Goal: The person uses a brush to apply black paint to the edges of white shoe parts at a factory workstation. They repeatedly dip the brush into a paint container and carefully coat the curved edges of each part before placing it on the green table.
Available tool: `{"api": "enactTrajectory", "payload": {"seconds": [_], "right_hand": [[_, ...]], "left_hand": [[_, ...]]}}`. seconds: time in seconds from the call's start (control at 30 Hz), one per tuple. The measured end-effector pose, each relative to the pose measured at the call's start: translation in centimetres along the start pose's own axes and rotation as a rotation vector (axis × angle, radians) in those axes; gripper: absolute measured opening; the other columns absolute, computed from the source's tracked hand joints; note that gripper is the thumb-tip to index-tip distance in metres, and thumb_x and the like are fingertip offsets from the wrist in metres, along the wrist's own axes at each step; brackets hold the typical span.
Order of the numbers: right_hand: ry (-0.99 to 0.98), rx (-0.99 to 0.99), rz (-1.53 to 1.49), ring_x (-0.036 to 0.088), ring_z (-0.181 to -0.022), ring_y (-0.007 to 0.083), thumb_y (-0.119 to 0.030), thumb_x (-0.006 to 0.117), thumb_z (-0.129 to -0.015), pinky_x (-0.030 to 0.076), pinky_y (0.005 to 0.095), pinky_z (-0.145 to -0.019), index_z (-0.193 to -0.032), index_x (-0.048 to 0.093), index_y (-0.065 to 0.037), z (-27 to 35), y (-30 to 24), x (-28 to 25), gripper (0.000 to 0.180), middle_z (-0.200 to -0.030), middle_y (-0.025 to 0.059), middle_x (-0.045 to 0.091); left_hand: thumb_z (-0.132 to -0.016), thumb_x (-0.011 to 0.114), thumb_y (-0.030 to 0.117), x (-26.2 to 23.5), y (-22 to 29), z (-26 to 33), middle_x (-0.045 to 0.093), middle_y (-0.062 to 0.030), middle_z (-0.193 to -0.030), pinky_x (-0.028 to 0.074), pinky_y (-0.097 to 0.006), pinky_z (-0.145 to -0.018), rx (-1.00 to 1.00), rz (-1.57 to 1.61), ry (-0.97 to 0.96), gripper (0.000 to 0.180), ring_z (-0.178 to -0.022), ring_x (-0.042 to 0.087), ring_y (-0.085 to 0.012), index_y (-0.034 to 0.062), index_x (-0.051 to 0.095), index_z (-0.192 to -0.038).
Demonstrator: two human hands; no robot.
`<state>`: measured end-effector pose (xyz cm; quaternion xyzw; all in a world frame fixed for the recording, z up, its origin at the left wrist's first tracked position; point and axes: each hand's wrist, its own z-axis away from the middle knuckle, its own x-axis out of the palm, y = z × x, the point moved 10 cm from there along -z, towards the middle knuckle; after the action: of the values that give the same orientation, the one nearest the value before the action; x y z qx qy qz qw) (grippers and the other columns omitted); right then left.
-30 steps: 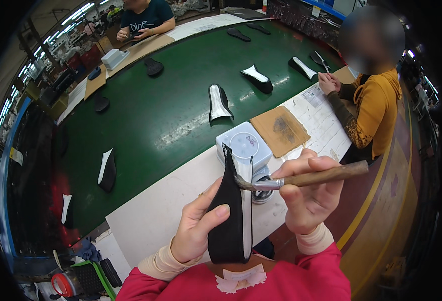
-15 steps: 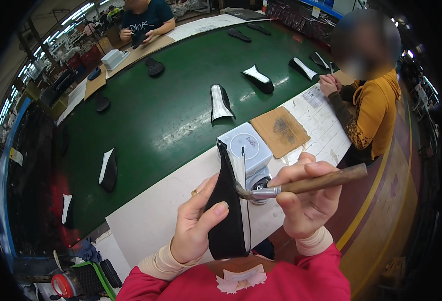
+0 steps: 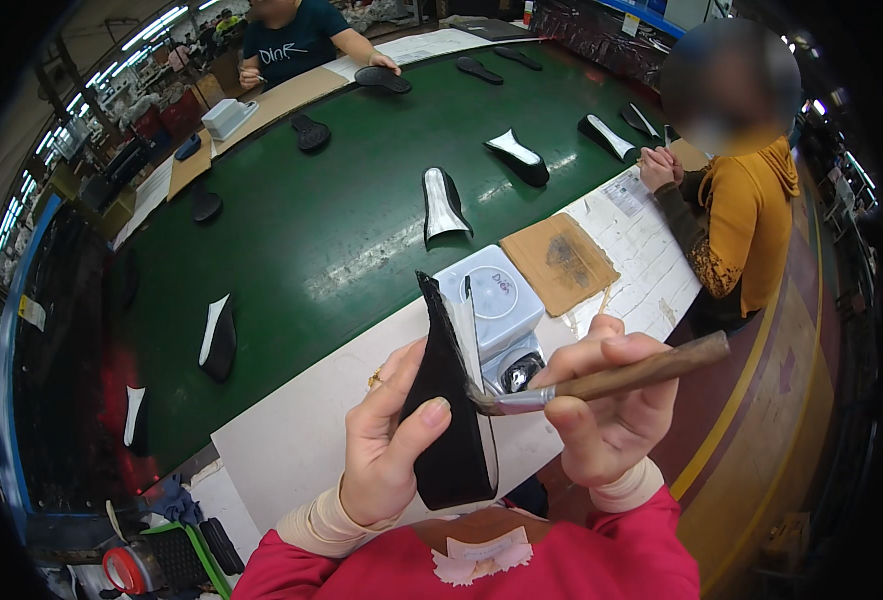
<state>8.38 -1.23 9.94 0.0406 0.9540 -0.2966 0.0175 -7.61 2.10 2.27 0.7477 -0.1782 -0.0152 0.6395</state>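
Observation:
My left hand [image 3: 386, 445] grips a black wedge shoe sole [image 3: 446, 450] by its side, with the thumb on the near face. The sole stands tilted, its thin end up and its white face turned to the right. In my right hand [image 3: 616, 425] is a brush [image 3: 636, 372] with a wooden handle and metal ferrule. Its dark bristles touch the sole's edge where black meets white. Just behind the sole stands a pale plastic container [image 3: 501, 300], partly hidden by it, with a small opening holding something dark near my right fingers.
A green conveyor belt [image 3: 331, 235] carries several wedge soles and flat black soles. A stained cardboard piece [image 3: 561, 262] lies right of the container on the white worktop [image 3: 301, 430]. One co-worker [image 3: 751, 220] sits at right; another [image 3: 296, 45] works across the belt.
The sole in my left hand has tipped slightly leftward, and the brush has shifted a little left and down with it. Across the belt, the co-worker's hand has reached out with a black sole.

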Motion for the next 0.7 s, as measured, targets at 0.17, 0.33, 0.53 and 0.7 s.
{"api": "enactTrajectory", "payload": {"seconds": [0.17,0.33,0.53,0.7], "right_hand": [[-0.026,-0.005,0.02,0.052,-0.066,0.0106,0.002,0.07,-0.071,0.028,0.0352,-0.078,-0.116,0.041,-0.003,0.12,-0.29,0.25,0.053,-0.077,0.0079,0.064],[-0.043,0.0,0.031,0.053,-0.067,0.0106,0.002,0.071,-0.07,0.028,0.0352,-0.078,-0.116,0.041,-0.003,0.27,-0.32,0.32,0.055,-0.078,0.0079,0.064],[-0.052,0.007,0.046,0.052,-0.065,0.0105,0.001,0.072,-0.069,0.028,0.0348,-0.077,-0.115,0.042,-0.004,0.51,-0.52,0.25,0.055,-0.08,0.0077,0.064],[-0.092,0.009,0.017,0.052,-0.064,0.0101,0.001,0.072,-0.069,0.028,0.034,-0.076,-0.115,0.043,-0.003,0.67,-0.46,0.38,0.055,-0.08,0.0073,0.064]], "left_hand": [[-0.085,0.049,0.005,0.14,0.29,-0.03,0.046,-0.0167,-0.128,0.031,-0.033,-0.1,-0.003,0.08,0.029,0.05,-0.117,0.044,-0.022,-0.0061,0.037,-0.132],[-0.084,0.051,0.006,0.13,0.62,-0.19,0.044,-0.018,-0.129,0.027,-0.032,-0.102,0.006,0.105,0.044,0.049,-0.12,0.04,-0.0228,-0.0076,0.04,-0.13],[-0.084,0.051,0.006,-0.14,0.22,0.0,0.044,-0.0179,-0.129,0.026,-0.033,-0.102,-0.035,0.125,0.068,0.05,-0.121,0.04,-0.0229,-0.0074,0.039,-0.131],[-0.084,0.051,0.006,-0.27,0.28,-0.21,0.043,-0.0176,-0.13,0.026,-0.032,-0.102,-0.016,0.093,0.07,0.05,-0.121,0.04,-0.0229,-0.008,0.039,-0.131]]}}
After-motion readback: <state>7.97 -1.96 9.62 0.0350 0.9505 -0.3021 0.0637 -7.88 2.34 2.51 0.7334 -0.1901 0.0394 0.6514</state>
